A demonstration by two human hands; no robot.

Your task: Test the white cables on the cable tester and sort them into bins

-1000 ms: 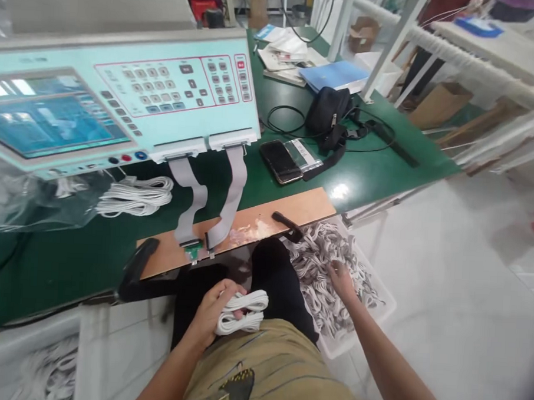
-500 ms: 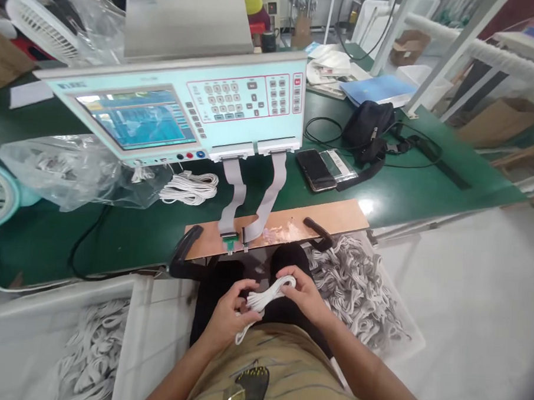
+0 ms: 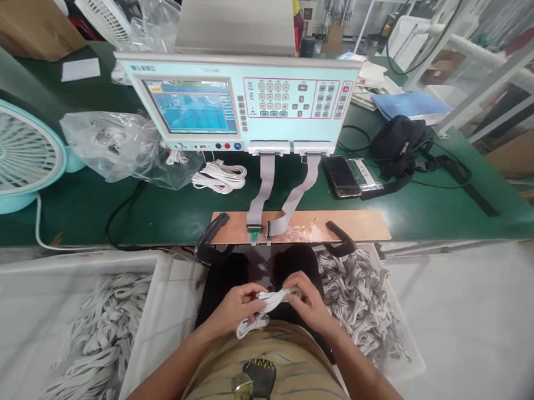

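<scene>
Both hands hold one coiled white cable bundle [image 3: 264, 309] over my lap. My left hand [image 3: 233, 307] grips its lower left loop, fingers curled round it. My right hand [image 3: 304, 299] pinches the upper right end of the same bundle. Just ahead, a wooden board [image 3: 349, 224] lies on the green table edge, carrying a small green connector [image 3: 254, 230] fed by two grey ribbon cables [image 3: 293, 198] from a pale tester with screen and keypad [image 3: 253, 102].
A white bin of loose cables [image 3: 364, 304] stands right of my knees, another bin [image 3: 88, 339] to the left. On the table: a fan [image 3: 16, 153], a plastic bag [image 3: 110, 146], a white cable coil [image 3: 219, 177], a phone [image 3: 341, 175], a black pouch [image 3: 396, 141].
My right hand left the right bin and joined my left hand on the cable bundle. The view swung left, bringing the tester to centre and the fan into sight.
</scene>
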